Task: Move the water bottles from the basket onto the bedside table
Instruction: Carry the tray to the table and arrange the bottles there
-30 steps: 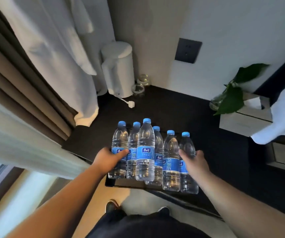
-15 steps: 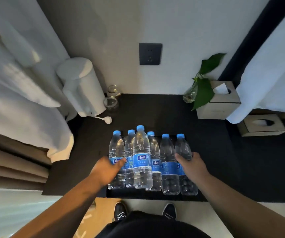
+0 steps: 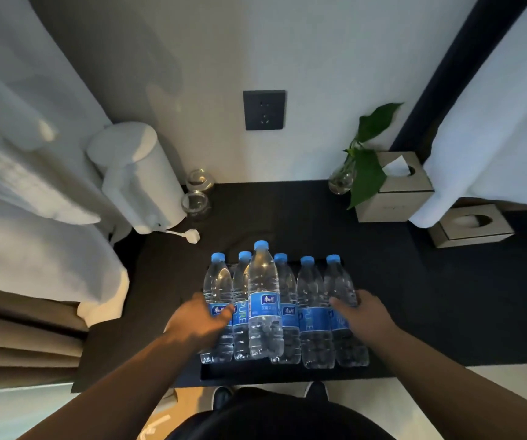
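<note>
"PURE" reads on blue labels of six clear plastic water bottles [image 3: 284, 309] in the black basket [image 3: 255, 374]. My left hand [image 3: 197, 322] and right hand [image 3: 362, 312] wrap curled fingers around the outermost bottles.

Looks like a hotel bedroom: dark bedside table [image 3: 287, 214] against a white wall, white bedding [image 3: 493, 138] hanging off the right. There's a white electric kettle [image 3: 141, 176], beige square tissue box [image 3: 395, 195] and beige curtains [image 3: 17, 338].
</note>
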